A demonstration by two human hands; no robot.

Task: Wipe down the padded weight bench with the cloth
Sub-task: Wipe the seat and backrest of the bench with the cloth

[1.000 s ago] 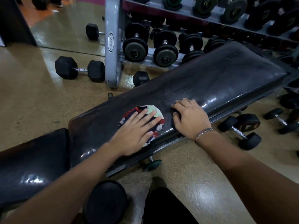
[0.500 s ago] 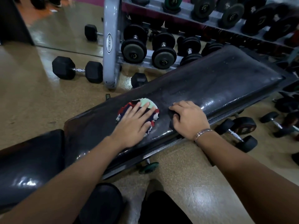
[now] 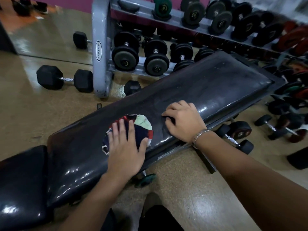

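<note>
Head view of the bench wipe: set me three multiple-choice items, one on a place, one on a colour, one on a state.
1. Where does the cloth lie?
A) on the bench pad
B) on the floor
C) on the dumbbell rack

2. What colour is the bench pad?
A) red
B) white
C) black

3. How is the left hand placed?
A) raised in the air
B) flat on the cloth, fingers straight
C) gripping a dumbbell

Answers:
1 A: the cloth sits on the pad's near half, beside the right hand.
2 C: the upholstery is glossy black.
3 B: the palm and straight fingers cover part of the cloth.
</note>
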